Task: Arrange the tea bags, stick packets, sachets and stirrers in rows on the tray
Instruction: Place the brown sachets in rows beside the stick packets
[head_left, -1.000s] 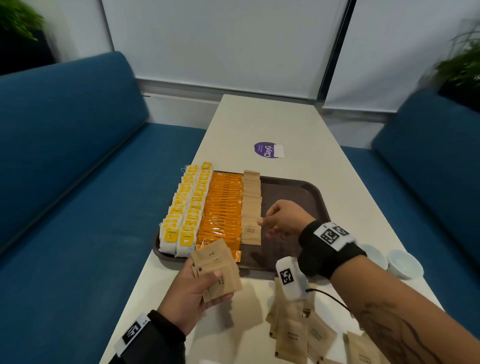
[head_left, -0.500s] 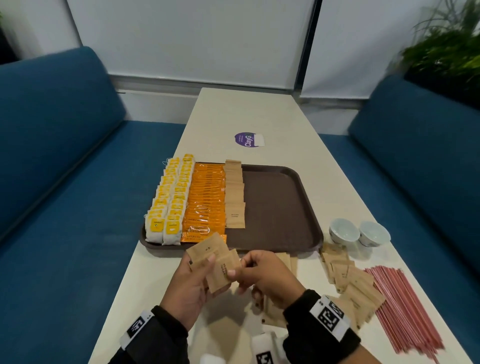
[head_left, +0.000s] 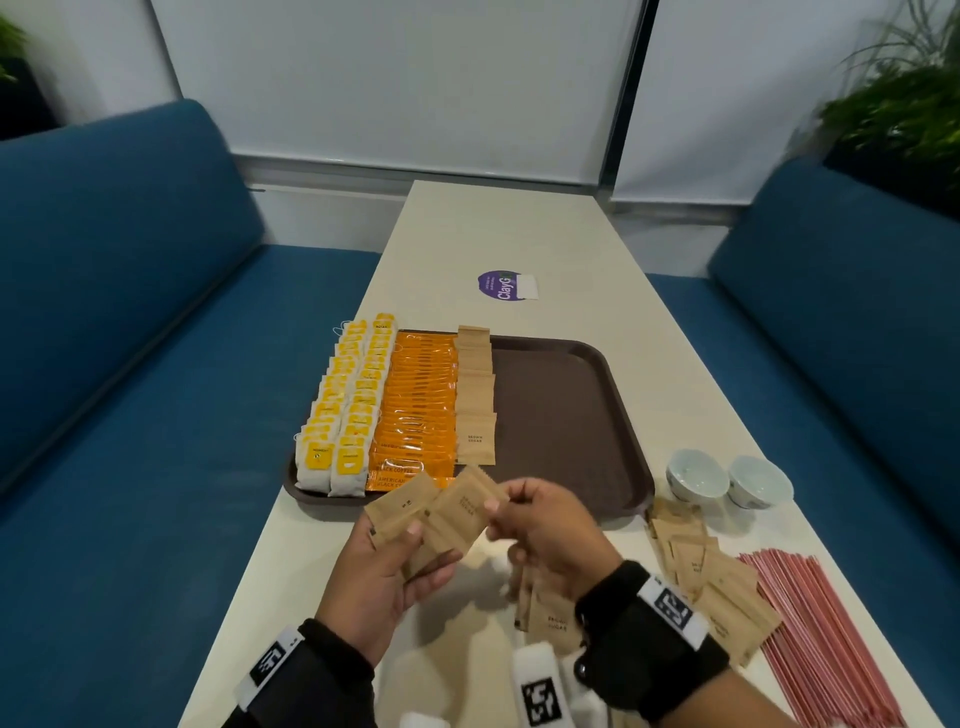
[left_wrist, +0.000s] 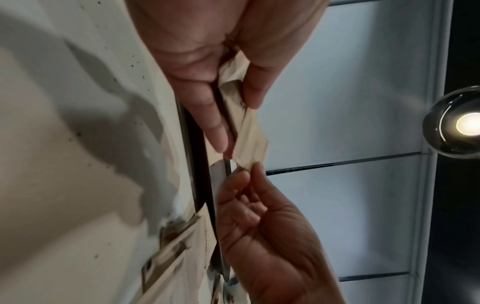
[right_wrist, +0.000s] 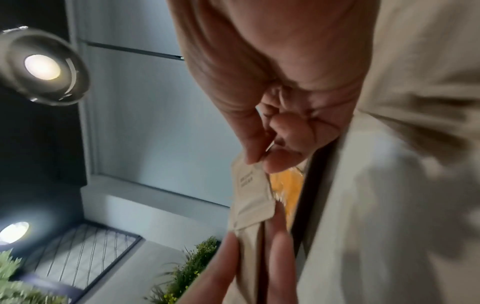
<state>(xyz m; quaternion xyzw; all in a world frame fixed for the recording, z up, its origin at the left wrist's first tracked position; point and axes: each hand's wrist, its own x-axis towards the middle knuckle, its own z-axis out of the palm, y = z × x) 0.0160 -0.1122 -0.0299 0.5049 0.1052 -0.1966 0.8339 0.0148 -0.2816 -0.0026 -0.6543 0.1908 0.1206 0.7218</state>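
Brown sugar sachets (head_left: 415, 519), a small fan, sit gripped in your left hand (head_left: 379, 577); your right hand (head_left: 550, 530) pinches one sachet's corner. Two white cups (head_left: 727, 478) stand beside the tray (head_left: 571, 415), which carries four rows.

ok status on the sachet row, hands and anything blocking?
Left hand grips a fan of brown sugar sachets. Right hand pinches the top sachet. Sachet row on tray unfinished. Nothing blocking.
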